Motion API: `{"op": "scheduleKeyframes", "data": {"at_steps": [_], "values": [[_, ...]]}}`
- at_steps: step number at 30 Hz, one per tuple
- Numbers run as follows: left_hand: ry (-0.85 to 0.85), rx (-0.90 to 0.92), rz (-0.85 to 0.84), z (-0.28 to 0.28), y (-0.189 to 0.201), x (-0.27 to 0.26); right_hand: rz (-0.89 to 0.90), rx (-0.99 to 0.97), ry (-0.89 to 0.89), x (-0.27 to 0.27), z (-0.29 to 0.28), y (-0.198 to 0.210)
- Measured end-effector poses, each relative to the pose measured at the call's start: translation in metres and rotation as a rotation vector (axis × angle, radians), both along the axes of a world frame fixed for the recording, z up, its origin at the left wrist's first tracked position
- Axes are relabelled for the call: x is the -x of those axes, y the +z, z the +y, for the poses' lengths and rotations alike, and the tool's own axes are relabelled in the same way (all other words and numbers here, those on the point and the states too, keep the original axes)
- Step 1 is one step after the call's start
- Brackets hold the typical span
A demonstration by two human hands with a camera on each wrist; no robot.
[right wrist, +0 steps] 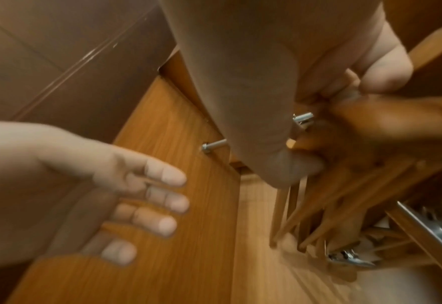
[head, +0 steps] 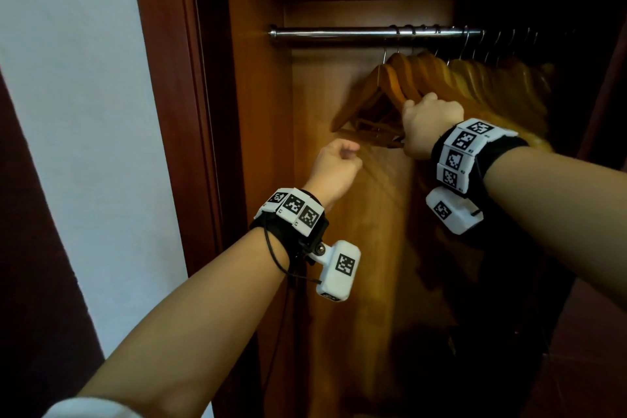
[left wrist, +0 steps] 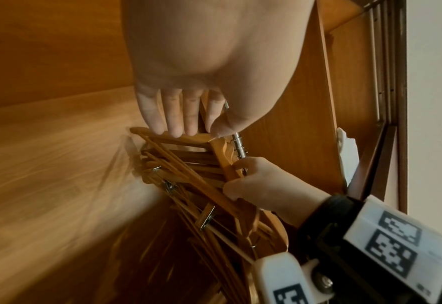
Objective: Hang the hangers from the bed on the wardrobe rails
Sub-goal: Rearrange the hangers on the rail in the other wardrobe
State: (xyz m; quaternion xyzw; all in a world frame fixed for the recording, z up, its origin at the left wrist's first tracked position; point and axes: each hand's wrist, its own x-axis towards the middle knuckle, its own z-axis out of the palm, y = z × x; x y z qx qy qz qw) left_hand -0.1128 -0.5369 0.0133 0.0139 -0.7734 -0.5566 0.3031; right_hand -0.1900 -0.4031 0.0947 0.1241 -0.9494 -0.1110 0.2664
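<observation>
Your right hand [head: 429, 127] gripped the wooden hangers [head: 417, 78] hanging on the wardrobe rail [head: 339, 33]; your left hand [head: 334, 166] hung loosely curled, empty. Best practice: seat every hook before releasing.

This was a bedroom corner in a home: an open wooden wardrobe [head: 258, 112] with reddish-brown framing stood against a plain white wall [head: 78, 78]. Inside, a chrome rail [head: 339, 33] ran across the top, and a packed row of wooden hangers [head: 441, 78] hung from it by metal hooks, some fitted with clips.
</observation>
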Motion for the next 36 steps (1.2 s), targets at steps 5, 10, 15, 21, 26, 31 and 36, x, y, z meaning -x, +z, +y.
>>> {"op": "scheduleKeyframes", "data": {"at_steps": [5,10,15,21,26,31,36], "values": [[-0.007,0.013,-0.005,-0.001,0.001,0.001,0.018,0.11,0.073,0.007,0.007,0.004],[-0.019,0.02,-0.012,0.001,0.002,0.005,-0.025,0.192,0.162,0.008,0.01,0.013],[-0.006,0.022,-0.015,-0.004,0.002,0.006,-0.055,0.22,0.221,0.013,0.0,0.026],[0.025,0.017,-0.046,-0.021,-0.003,-0.001,-0.075,0.279,0.262,0.023,-0.015,0.022],[0.059,-0.01,-0.036,-0.033,-0.007,-0.008,-0.12,0.279,0.292,0.023,-0.025,0.022],[0.075,-0.014,-0.066,-0.042,-0.021,-0.016,-0.187,0.269,0.327,0.02,-0.03,0.002],[0.076,-0.03,-0.132,-0.041,-0.041,-0.017,-0.268,0.274,0.351,0.005,-0.019,-0.024]]}}
